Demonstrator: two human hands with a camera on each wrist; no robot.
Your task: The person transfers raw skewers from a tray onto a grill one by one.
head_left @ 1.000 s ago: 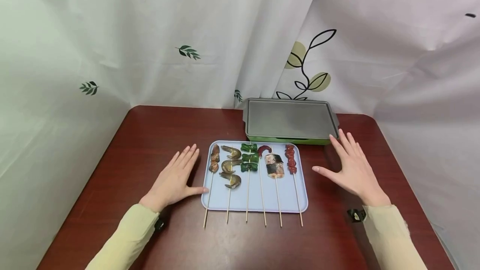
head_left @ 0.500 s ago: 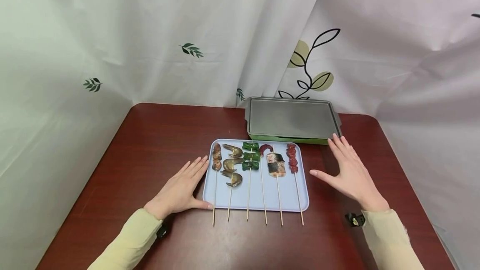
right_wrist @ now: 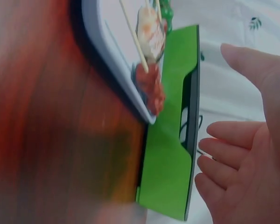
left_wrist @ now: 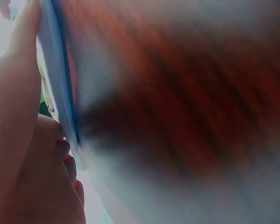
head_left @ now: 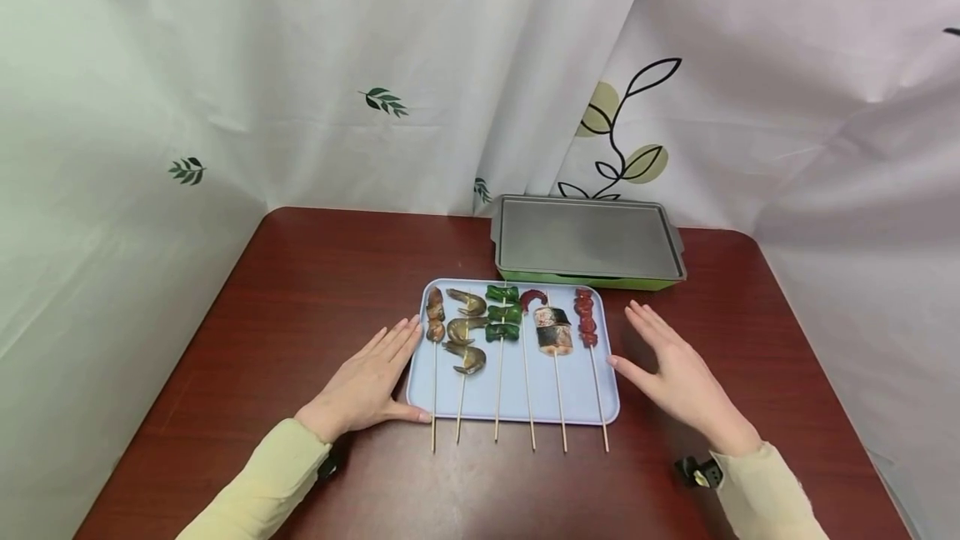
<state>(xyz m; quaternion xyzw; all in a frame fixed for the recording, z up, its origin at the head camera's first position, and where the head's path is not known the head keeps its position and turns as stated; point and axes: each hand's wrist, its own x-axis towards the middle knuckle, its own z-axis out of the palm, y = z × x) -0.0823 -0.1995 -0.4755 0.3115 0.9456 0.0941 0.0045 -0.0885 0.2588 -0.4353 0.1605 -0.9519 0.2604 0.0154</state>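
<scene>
A pale blue tray [head_left: 477, 403] lies on the table and carries several skewers, their sticks overhanging its near rim. From left to right they hold brown pieces [head_left: 436, 315], shrimp [head_left: 467, 332], green pieces [head_left: 502, 313], a dark red curled tentacle [head_left: 533, 297], dark-skinned fish chunks [head_left: 553, 332] and red meat cubes [head_left: 586, 319]. My left hand [head_left: 363, 386] rests fingertips against the tray's left rim, thumb at its near corner; the left wrist view shows that rim [left_wrist: 58, 70] beside the fingers. My right hand [head_left: 682, 377], fingers extended, hovers at the tray's right side, thumb tip close by the rim.
Behind the tray stands a green box-shaped grill with a flat grey top plate [head_left: 588, 236]; its green side [right_wrist: 168, 149] fills the middle of the right wrist view. A white curtain with leaf prints [head_left: 315, 65] surrounds the dark red table [head_left: 337, 265] at the back and sides.
The left hand has moved right onto the tray's rim, and the leftmost skewer's stick has swung straighter. The right hand has come left and nearer, closer to the tray.
</scene>
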